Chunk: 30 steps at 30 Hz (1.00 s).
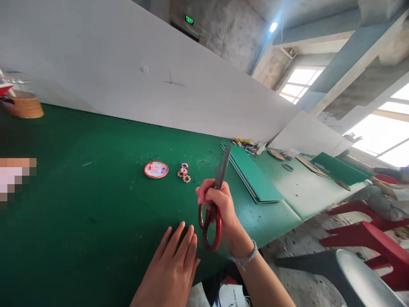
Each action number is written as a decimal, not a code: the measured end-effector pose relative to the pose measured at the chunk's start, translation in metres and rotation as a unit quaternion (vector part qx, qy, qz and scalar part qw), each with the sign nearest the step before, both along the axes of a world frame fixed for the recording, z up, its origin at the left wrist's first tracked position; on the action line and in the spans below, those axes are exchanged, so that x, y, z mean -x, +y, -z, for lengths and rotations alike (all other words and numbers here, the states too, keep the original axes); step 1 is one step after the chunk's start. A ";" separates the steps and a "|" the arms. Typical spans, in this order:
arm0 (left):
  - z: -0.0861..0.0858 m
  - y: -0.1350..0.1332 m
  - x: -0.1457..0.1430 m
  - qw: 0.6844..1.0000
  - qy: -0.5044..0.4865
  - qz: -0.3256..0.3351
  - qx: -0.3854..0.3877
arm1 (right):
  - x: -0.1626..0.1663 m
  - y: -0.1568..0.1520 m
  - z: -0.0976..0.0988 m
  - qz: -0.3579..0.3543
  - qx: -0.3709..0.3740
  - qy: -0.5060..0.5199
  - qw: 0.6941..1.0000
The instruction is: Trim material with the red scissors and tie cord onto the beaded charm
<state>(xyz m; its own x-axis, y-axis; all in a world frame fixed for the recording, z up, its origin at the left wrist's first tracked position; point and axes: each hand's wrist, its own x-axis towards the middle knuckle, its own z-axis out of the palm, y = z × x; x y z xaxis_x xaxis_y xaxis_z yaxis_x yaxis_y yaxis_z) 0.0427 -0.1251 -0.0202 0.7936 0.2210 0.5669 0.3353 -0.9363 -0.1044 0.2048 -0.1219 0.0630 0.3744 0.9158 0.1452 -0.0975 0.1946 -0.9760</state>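
My right hand is wrapped round a pair of scissors, holding them upright above the table. Their closed grey blades point up and away, and the red handle loops hang below my fist. My left hand lies flat near the table's front edge, palm down, fingers stretched out and holding nothing. Beyond my hands, a small oval piece with a red rim and a pale, patterned middle lies on the green surface. Just right of it sits a little cluster of beaded rings in pink and orange tones.
Stacked green boards lie to the right, with tools and small items behind them. A white partition runs along the back. At the far left stands a woven basket. Red stools and a grey stool are at the lower right.
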 end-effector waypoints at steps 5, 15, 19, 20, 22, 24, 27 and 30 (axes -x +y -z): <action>0.003 0.002 0.002 1.000 0.020 0.014 -0.004 | 0.006 0.006 0.008 -0.033 0.047 -0.005 0.998; 0.001 0.000 0.002 1.000 -0.016 0.001 0.001 | -0.007 -0.010 -0.006 0.030 -0.031 -0.003 0.999; -0.003 -0.002 0.000 1.000 -0.027 -0.009 0.001 | -0.010 -0.019 -0.011 0.045 -0.055 -0.010 0.997; -0.004 -0.002 -0.001 1.000 -0.019 -0.011 0.003 | -0.010 -0.018 -0.008 0.037 -0.041 -0.015 0.998; -0.005 -0.003 -0.001 1.000 -0.008 -0.012 0.006 | -0.008 -0.012 0.002 0.018 -0.011 -0.025 0.999; -0.005 -0.003 -0.001 1.000 -0.007 -0.008 0.005 | -0.007 -0.004 0.012 0.006 0.011 -0.038 0.999; -0.006 -0.003 0.000 1.000 -0.008 -0.004 0.007 | -0.005 0.004 0.020 -0.010 0.029 -0.049 0.998; -0.006 -0.004 0.000 1.000 -0.007 -0.010 0.012 | -0.004 0.005 0.019 -0.013 0.030 -0.046 0.998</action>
